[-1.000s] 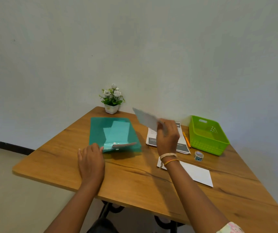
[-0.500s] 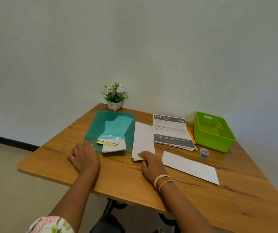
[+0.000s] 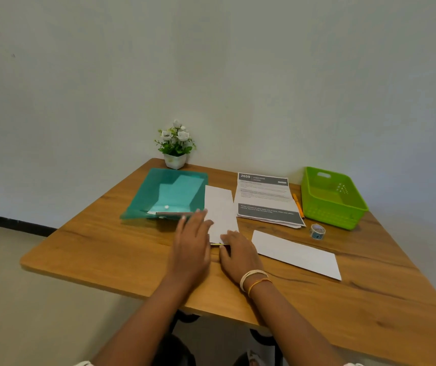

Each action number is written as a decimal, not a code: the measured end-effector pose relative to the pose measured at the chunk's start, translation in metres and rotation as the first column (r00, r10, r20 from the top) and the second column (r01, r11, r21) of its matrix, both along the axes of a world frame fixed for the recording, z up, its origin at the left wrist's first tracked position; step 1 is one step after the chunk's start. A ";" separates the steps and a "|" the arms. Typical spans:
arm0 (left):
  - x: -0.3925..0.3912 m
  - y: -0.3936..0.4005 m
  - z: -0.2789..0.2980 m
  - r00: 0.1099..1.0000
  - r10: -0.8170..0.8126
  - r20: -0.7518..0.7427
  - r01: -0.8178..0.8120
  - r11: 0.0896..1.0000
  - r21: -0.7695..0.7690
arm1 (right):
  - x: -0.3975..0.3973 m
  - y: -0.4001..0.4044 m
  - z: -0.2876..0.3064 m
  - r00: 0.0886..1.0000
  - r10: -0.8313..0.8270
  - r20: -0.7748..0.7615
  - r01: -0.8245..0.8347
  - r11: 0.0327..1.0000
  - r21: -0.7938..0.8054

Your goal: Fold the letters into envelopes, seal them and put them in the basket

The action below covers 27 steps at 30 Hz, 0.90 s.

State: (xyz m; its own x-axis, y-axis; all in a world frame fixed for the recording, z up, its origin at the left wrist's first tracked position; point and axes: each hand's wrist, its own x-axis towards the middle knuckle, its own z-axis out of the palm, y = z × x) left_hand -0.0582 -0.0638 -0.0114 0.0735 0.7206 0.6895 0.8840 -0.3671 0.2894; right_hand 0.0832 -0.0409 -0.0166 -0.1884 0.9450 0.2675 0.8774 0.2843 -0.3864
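Left hand [image 3: 191,243] has shifted right since half a second ago: off the teal folder [image 3: 168,192] and over to the near-left edge of the upright white envelope [image 3: 220,211] at frame centre. Right hand [image 3: 239,250] hasn't moved, flat on that envelope's near end. Both hands are spread, palms down, fingers loosely extended; neither is pinching anything I can see. Envelope lies flat on the desk [image 3: 132,249], long axis running away from the camera, just beside the folder's right edge, with a thin yellow strip showing at its near edge under the right hand. Read: both hands now converging on one envelope, probably to open or square it before a letter goes in, so the task is early. Second white envelope [image 3: 296,254] lies flat and angled, centre right, just right of the right hand, untouched. Printed letters [image 3: 265,198] form a small unfolded stack above it, grey header and footer bands, text too small to read. Green basket [image 3: 331,198] at upper right of the desk looks empty. Tape roll [image 3: 317,231] sits just in front of it, orange pen [image 3: 298,206] between letters and basket. Small potted plant [image 3: 175,146] at the far edge by the wall.
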 end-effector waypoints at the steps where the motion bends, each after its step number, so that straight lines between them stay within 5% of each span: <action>1: 0.010 0.001 -0.002 0.998 -0.058 0.019 0.059 0.998 -0.028 | 0.002 -0.003 0.001 1.000 -0.011 0.024 0.010 1.000 0.027; 6: 0.035 0.016 -0.014 0.992 -0.116 0.048 0.126 0.928 -0.350 | 0.020 -0.017 -0.001 0.997 -0.059 0.048 0.055 0.996 0.072; 10: 0.036 0.025 -0.017 0.995 -0.095 -0.031 0.072 0.899 -0.432 | 0.050 -0.025 0.001 0.942 -0.063 -0.328 0.123 0.978 0.167; 13: 0.037 0.032 -0.014 0.996 -0.085 -0.023 0.065 0.887 -0.457 | 0.077 -0.031 0.009 0.793 -0.034 -0.608 0.080 0.996 0.049; 15: 0.043 0.037 -0.013 0.995 -0.095 -0.009 0.080 0.883 -0.462 | 0.090 -0.036 0.015 0.752 -0.043 -0.658 0.054 0.999 -0.004; 23: 0.062 0.051 -0.012 0.997 -0.074 0.033 0.081 0.866 -0.493 | 0.145 0.008 0.037 0.915 -0.306 -0.262 0.297 0.952 -0.072; 27: 0.063 0.050 -0.012 0.996 -0.070 0.051 0.087 0.857 -0.507 | 0.177 0.029 0.035 0.922 -0.341 0.185 0.385 0.864 -0.326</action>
State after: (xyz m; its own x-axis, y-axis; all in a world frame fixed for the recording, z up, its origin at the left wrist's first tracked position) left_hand 0.0050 -0.0137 -0.0235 0.1300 0.9642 0.2312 0.8464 -0.2293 0.4806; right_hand 0.2604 -0.0119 0.0188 0.1767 0.9797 -0.0947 0.9369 -0.1970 -0.2890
